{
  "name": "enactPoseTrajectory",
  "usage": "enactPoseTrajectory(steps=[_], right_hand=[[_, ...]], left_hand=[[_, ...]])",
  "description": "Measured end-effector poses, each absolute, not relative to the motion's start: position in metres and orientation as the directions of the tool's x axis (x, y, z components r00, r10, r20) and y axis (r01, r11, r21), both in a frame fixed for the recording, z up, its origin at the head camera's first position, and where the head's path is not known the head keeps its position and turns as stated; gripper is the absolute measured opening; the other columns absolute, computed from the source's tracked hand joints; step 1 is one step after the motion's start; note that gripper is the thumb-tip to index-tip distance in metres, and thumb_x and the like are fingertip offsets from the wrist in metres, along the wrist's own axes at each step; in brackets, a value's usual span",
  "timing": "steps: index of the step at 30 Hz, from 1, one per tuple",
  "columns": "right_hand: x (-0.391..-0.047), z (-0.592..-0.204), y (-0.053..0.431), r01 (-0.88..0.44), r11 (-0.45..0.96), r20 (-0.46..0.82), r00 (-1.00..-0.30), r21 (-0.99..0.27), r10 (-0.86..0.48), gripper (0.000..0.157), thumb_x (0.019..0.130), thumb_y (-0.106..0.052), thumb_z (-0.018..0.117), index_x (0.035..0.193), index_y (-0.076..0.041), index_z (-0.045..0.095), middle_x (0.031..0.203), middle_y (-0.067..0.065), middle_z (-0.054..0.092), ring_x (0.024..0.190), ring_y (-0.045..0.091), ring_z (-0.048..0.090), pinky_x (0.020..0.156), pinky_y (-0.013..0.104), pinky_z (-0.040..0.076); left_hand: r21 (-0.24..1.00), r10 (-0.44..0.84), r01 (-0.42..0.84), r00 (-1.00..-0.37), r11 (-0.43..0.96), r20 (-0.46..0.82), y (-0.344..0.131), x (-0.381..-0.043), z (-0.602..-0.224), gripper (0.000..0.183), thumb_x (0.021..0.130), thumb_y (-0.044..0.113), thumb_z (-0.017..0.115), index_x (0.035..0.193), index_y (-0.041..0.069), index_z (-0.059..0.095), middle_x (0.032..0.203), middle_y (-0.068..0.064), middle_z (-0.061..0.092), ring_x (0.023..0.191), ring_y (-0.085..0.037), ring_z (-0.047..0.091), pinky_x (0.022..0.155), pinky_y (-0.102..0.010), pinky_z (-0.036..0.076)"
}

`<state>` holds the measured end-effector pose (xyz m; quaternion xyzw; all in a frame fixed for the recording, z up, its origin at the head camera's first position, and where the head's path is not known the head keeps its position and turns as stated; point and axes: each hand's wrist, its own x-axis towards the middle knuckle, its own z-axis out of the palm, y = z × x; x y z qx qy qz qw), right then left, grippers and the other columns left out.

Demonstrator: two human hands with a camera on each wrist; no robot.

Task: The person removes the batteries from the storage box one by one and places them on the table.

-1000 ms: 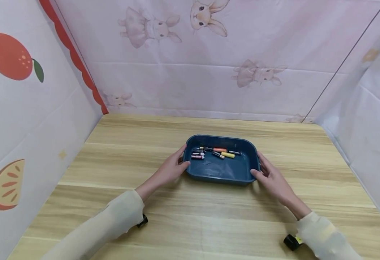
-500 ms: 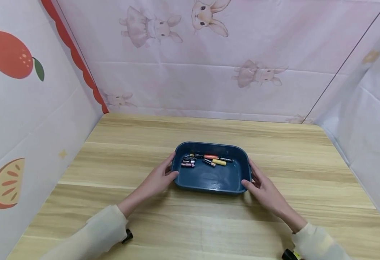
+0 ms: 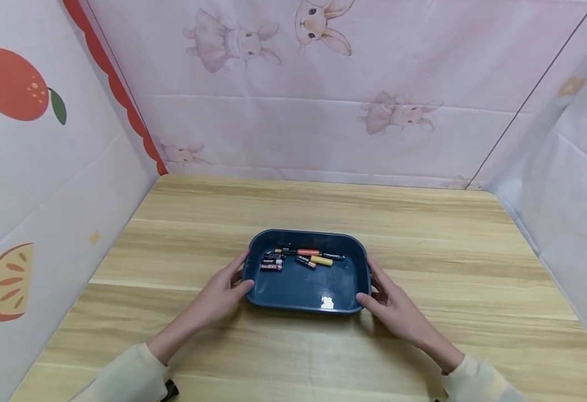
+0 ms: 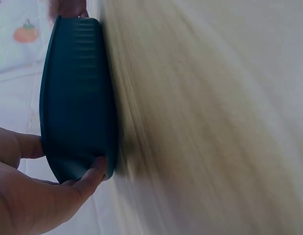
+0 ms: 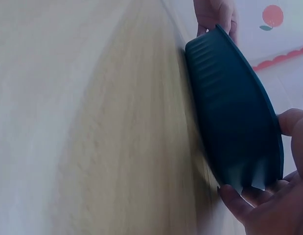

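A dark blue rectangular plastic basin (image 3: 293, 293) with rounded corners is held level between both hands, close over the wooden table. My left hand (image 3: 218, 296) grips its left end, thumb at the rim and fingers round the outer wall. At the opposite end my right hand (image 3: 396, 310) grips in the same way, as the right wrist view shows with fingertips (image 5: 232, 196) under the base edge. Inside, several small batteries lie toward the back: an orange one (image 3: 308, 252), a yellow one (image 3: 321, 261), and dark ones, with a purple-black battery (image 3: 271, 267) at the left.
Light wood-grain table (image 3: 293, 357) spreads all round the basin. A pink rabbit-print cloth (image 3: 293, 134) hangs behind it, and white fruit-print cloths (image 3: 72, 184) stand at the left and right sides.
Both hands have carried the basin left and nearer to me across the table, with the batteries inside it. The grip at both ends stays the same.
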<state>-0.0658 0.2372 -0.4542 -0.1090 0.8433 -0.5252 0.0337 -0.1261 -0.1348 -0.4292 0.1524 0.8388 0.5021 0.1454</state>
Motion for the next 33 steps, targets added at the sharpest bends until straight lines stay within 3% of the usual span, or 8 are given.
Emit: enactPoseTrajectory(steps=[4,11,16,19,23,29,33], right_hand=[[-0.061,-0.455,0.230,-0.140,0.411,0.050,-0.973,-0.901,-0.224,0.080,0.103,-0.019,0.066,0.167,-0.015,0.016,0.165,0.023,0.030,0.143,0.042,0.043,0.107,0.048,0.049],[-0.051,-0.453,0.214,-0.146,0.391,0.041,-0.964,-0.909,-0.264,0.082,0.103,-0.019,0.067,0.167,-0.013,0.016,0.159,0.031,0.035,0.122,0.037,0.064,0.100,0.040,0.056],[-0.044,-0.451,0.206,-0.201,0.358,0.095,-0.951,-0.912,-0.294,0.083,0.102,-0.017,0.068,0.166,-0.009,0.017,0.155,0.036,0.038,0.110,0.032,0.070,0.094,0.037,0.058],[-0.041,-0.451,0.201,-0.211,0.364,0.097,-0.947,-0.907,-0.308,0.083,0.102,-0.019,0.069,0.166,-0.010,0.016,0.154,0.035,0.039,0.108,0.030,0.071,0.093,0.036,0.059],[-0.038,-0.451,0.193,-0.208,0.377,0.087,-0.946,-0.902,-0.312,0.085,0.101,-0.022,0.069,0.167,-0.013,0.015,0.156,0.031,0.040,0.116,0.031,0.068,0.096,0.039,0.057],[-0.035,-0.450,0.180,-0.185,0.375,0.071,-0.952,-0.909,-0.298,0.088,0.100,-0.025,0.072,0.167,-0.018,0.016,0.165,0.017,0.032,0.140,0.039,0.048,0.107,0.046,0.049],[-0.033,-0.450,0.174,-0.164,0.400,0.049,-0.958,-0.902,-0.281,0.088,0.099,-0.029,0.073,0.167,-0.020,0.018,0.165,0.012,0.033,0.143,0.035,0.045,0.111,0.049,0.045]], left_hand=[[0.888,0.396,0.101,-0.913,0.448,-0.096,-0.143,-0.119,-0.427,0.070,0.106,0.004,0.054,0.165,0.006,0.017,0.168,-0.022,0.020,0.144,-0.043,0.040,0.111,-0.047,0.040],[0.877,0.369,0.082,-0.923,0.473,-0.112,-0.160,-0.105,-0.423,0.070,0.106,0.001,0.053,0.166,0.007,0.017,0.167,-0.023,0.021,0.144,-0.044,0.039,0.110,-0.049,0.040],[0.882,0.370,0.092,-0.924,0.462,-0.097,-0.169,-0.097,-0.421,0.069,0.105,0.000,0.053,0.165,0.006,0.018,0.167,-0.025,0.021,0.143,-0.046,0.038,0.108,-0.048,0.043],[0.895,0.370,0.084,-0.924,0.439,-0.095,-0.174,-0.092,-0.423,0.070,0.105,-0.002,0.053,0.165,0.005,0.018,0.167,-0.026,0.021,0.143,-0.046,0.037,0.108,-0.042,0.046],[0.894,0.350,0.064,-0.931,0.444,-0.107,-0.182,-0.086,-0.424,0.071,0.104,-0.003,0.054,0.165,0.004,0.018,0.166,-0.027,0.021,0.143,-0.044,0.038,0.106,-0.037,0.049],[0.879,0.338,0.078,-0.936,0.471,-0.099,-0.194,-0.082,-0.425,0.070,0.104,-0.002,0.054,0.165,0.005,0.019,0.167,-0.026,0.021,0.142,-0.046,0.040,0.106,-0.043,0.048],[0.875,0.345,0.091,-0.934,0.475,-0.091,-0.201,-0.080,-0.425,0.070,0.104,-0.003,0.054,0.165,0.004,0.020,0.167,-0.027,0.020,0.141,-0.047,0.040,0.105,-0.044,0.048]])
